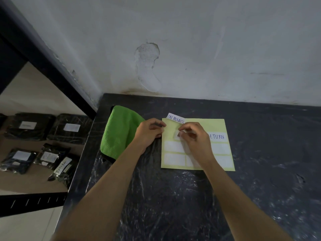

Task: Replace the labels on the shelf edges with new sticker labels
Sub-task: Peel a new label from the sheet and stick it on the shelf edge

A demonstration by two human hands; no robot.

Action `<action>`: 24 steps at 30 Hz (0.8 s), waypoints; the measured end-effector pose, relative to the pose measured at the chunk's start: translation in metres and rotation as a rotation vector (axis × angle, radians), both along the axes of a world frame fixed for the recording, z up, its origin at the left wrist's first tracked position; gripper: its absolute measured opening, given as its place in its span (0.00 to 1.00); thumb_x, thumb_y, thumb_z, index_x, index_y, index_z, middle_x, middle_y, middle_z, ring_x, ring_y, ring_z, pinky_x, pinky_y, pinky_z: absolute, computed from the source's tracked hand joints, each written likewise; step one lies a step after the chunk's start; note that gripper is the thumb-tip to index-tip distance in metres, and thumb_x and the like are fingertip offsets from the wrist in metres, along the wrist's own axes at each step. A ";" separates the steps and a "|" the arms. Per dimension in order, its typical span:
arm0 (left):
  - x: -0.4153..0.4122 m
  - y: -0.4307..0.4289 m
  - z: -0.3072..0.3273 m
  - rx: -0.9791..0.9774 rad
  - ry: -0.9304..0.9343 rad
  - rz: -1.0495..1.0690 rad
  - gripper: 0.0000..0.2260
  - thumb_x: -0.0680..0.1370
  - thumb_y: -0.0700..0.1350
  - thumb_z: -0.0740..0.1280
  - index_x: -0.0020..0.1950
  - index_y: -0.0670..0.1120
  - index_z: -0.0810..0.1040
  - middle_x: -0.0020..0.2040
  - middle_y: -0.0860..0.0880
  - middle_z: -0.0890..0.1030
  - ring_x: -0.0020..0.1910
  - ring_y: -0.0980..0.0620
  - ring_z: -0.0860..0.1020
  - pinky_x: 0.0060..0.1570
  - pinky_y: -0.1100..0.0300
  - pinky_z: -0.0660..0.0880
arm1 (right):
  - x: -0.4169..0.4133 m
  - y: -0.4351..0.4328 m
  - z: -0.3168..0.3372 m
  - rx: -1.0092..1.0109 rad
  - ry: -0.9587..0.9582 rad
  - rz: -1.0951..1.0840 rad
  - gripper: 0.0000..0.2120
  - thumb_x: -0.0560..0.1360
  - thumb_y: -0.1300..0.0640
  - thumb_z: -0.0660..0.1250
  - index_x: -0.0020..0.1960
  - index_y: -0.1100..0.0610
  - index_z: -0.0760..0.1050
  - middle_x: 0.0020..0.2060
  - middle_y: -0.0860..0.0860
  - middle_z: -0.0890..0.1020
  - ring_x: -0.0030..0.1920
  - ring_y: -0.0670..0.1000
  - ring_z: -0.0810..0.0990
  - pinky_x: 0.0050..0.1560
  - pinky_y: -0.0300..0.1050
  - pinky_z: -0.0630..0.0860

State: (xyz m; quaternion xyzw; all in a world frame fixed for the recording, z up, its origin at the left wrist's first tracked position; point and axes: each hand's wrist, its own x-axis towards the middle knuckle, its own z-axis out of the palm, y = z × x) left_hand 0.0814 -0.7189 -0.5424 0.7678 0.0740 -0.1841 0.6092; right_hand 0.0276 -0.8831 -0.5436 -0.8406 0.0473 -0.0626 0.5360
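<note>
The sheet (208,125) was found flat on the desk (260,153), its left edge pinched by the left hand (151,131), while a sticker (176,136), long axis left-right, was pinched directly beneath the right hand (192,138).

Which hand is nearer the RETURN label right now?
Right. The right hand pinches a label just left of the RETURN label; the left hand grips the far left edge of the sticker sheet.
</note>
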 end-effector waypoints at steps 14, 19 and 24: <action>-0.009 -0.007 0.004 0.213 -0.098 -0.083 0.08 0.73 0.35 0.70 0.50 0.45 0.83 0.48 0.45 0.81 0.44 0.53 0.78 0.56 0.58 0.75 | 0.003 -0.010 0.003 0.274 0.055 -0.077 0.02 0.80 0.57 0.58 0.48 0.54 0.66 0.47 0.53 0.77 0.52 0.51 0.79 0.48 0.55 0.79; -0.019 -0.016 0.011 0.445 -0.297 -0.184 0.13 0.73 0.36 0.70 0.57 0.44 0.81 0.60 0.46 0.68 0.49 0.53 0.71 0.56 0.67 0.68 | 0.002 -0.008 0.011 0.132 -0.001 -0.048 0.05 0.78 0.59 0.63 0.49 0.51 0.67 0.40 0.44 0.76 0.44 0.44 0.77 0.41 0.41 0.74; -0.034 -0.015 0.040 0.387 -0.431 -0.002 0.07 0.78 0.43 0.66 0.53 0.45 0.81 0.54 0.46 0.76 0.50 0.53 0.75 0.49 0.70 0.70 | -0.012 -0.008 0.031 0.003 0.018 0.030 0.13 0.75 0.59 0.67 0.49 0.43 0.67 0.45 0.50 0.79 0.47 0.49 0.77 0.47 0.46 0.77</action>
